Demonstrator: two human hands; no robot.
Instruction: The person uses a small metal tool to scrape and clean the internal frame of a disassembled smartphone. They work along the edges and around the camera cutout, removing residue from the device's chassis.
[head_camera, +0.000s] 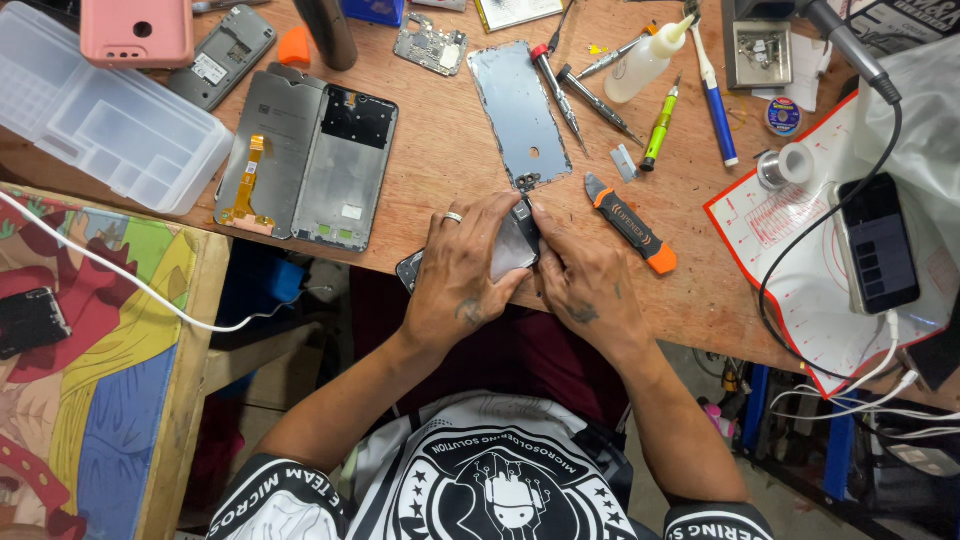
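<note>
Both hands, left hand (462, 275) and right hand (585, 280), grasp one phone (510, 245) at the near edge of the wooden counter (440, 150), with two screwdrivers (575, 100) and one orange-handled tool (630, 225) far behind.

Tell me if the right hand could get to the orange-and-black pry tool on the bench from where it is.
Probably yes. The pry tool lies just beside the right hand, with bare wood between them and nothing stacked on it. But both the right and the left hand grip the phone, so the right would have to let go first.
</note>
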